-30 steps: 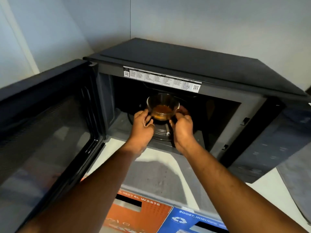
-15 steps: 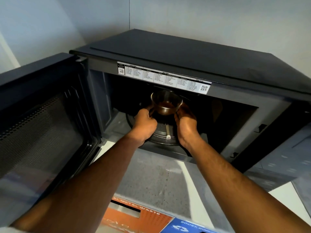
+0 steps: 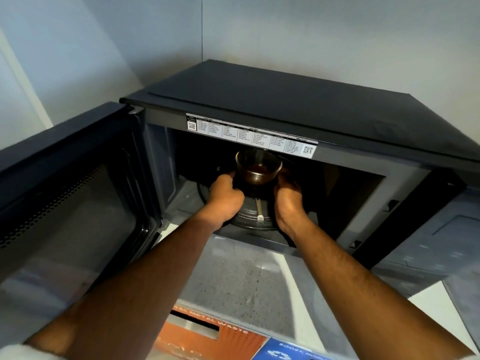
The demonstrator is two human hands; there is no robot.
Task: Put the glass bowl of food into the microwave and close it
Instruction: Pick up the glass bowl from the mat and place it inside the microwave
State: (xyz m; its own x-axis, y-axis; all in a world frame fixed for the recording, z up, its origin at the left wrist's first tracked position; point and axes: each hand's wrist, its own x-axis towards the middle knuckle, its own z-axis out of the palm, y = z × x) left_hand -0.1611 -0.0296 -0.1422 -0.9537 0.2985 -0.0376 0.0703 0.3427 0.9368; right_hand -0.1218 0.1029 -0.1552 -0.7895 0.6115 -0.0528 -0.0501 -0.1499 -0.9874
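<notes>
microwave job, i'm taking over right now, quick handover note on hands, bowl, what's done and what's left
Left hand: gripping the left side of the glass bowl.
Right hand: gripping its right side.
Bowl: inside the microwave cavity, above the turntable; whether it rests on it cannot be told. Brown food inside.
Door: swung fully open to the left.
Done: bowl brought into the cavity.
Left: set it down if needed, let go, withdraw both hands, shut the door.
</notes>
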